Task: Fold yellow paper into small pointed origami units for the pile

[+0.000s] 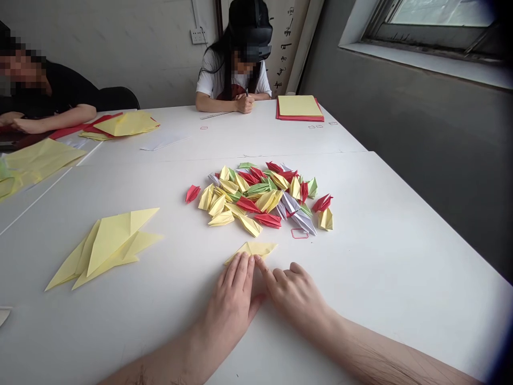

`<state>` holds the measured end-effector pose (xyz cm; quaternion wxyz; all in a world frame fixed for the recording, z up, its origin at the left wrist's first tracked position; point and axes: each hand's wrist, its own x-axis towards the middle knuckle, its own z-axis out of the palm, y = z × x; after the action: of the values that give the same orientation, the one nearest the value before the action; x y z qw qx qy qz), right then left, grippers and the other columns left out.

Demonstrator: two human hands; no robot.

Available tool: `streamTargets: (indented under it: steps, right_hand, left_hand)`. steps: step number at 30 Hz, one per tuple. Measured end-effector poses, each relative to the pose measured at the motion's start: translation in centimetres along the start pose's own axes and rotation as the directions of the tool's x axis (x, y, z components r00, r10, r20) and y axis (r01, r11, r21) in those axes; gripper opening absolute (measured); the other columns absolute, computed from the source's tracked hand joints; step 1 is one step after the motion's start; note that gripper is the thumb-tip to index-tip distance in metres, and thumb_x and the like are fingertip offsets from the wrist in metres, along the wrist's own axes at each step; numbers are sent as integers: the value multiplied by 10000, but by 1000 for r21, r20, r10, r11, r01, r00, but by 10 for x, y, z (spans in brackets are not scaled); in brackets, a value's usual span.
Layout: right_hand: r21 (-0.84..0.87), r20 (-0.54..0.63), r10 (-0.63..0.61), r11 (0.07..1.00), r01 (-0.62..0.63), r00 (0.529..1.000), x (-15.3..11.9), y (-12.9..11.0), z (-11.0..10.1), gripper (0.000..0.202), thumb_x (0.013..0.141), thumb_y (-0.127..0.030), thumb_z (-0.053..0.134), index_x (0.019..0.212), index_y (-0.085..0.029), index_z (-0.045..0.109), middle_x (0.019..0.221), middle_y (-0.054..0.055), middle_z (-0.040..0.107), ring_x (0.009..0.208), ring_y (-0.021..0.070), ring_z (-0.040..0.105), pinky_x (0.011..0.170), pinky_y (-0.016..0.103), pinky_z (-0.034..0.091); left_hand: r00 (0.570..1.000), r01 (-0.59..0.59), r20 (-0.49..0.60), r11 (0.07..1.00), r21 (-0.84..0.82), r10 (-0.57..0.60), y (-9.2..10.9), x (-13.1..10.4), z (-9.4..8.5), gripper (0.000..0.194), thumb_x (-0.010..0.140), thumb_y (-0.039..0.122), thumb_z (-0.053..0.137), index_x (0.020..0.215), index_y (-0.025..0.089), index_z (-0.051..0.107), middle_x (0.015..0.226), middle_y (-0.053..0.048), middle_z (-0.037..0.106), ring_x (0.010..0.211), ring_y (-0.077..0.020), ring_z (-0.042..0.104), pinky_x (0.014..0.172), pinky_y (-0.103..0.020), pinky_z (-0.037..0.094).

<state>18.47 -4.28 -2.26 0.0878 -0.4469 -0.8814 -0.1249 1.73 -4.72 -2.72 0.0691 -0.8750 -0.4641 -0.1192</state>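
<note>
A small folded piece of yellow paper lies on the white table in front of me. My left hand rests flat with its fingers stretched over the near edge of that paper. My right hand touches the same edge with its extended index finger, while the other fingers are curled under. Just beyond is a heap of small folded paper pieces in yellow, red, green and pale purple. To the left, several larger folded yellow sheets overlap one another.
Across the white table a person in a headset holds a pen. Another person sits at the far left near yellow and red paper. A stack of square paper lies at the back right.
</note>
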Motion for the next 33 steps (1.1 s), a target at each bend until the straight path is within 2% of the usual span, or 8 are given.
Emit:
streamTargets:
  steps: [4,9,16,20,23,27,30,33]
  right_hand:
    - [33,70,83,996,-85,994,-4,2,0,533,753,-7,506,1273,-121,525,529,-14,549,414,132,456,526,323,274]
    - [57,64,179,982,-182,982,-11,4,7,531,799,-15,466,1303,-180,501,503,-12,566,387,137,457,512,320,286]
    - [14,18,185,983,-186,983,-13,7,7,481,807,-40,460,1270,-147,537,458,-18,547,364,133,453,513,316,280]
    - [-2,-13,198,980,-198,980,-15,12,8,449,800,-29,458,1232,-93,561,464,-8,551,370,135,454,518,317,280]
    - [-18,-5,152,988,-152,988,-13,14,8,474,765,10,452,1220,-70,561,483,-1,549,383,132,454,520,316,282]
    - [-65,34,92,994,-90,995,-9,9,6,496,738,30,438,1213,-51,554,512,15,552,403,140,472,511,322,268]
    - [-37,11,118,992,-118,993,-7,7,2,415,797,-7,430,1188,-37,566,505,10,543,394,137,476,511,320,270]
    - [127,12,197,972,-196,980,2,13,-8,266,885,-115,435,1067,-107,628,555,9,565,420,125,498,524,301,310]
  left_hand:
    - [1000,-19,-19,1000,25,19,-1,-4,0,503,918,351,443,1320,50,456,1329,-172,539,1228,-277,503,992,-399,443]
    - [999,13,-54,996,89,-8,-1,-13,1,518,933,375,422,1328,39,443,1296,-184,565,1180,-275,543,968,-397,457]
    - [992,75,-108,989,130,-61,7,-20,0,546,939,342,403,1364,0,377,1276,-234,559,1164,-305,550,913,-384,485]
    - [994,65,-92,987,149,-52,8,-20,1,549,928,366,410,1307,-30,430,1279,-265,536,1196,-329,511,940,-393,470]
    - [997,56,-55,986,159,-48,7,-16,-1,558,910,417,434,1292,12,470,1253,-247,548,1171,-333,518,901,-402,487]
    - [996,66,44,989,135,-72,5,-7,-10,616,861,489,500,1366,144,434,1154,-192,584,1049,-319,569,807,-428,511]
    - [993,71,84,993,90,-78,3,-2,-15,622,843,498,530,1358,160,448,1094,-165,601,993,-301,587,814,-445,504]
    - [999,26,33,999,23,-27,-2,0,-12,582,864,497,499,1320,136,482,1203,-174,581,1102,-303,553,930,-467,454]
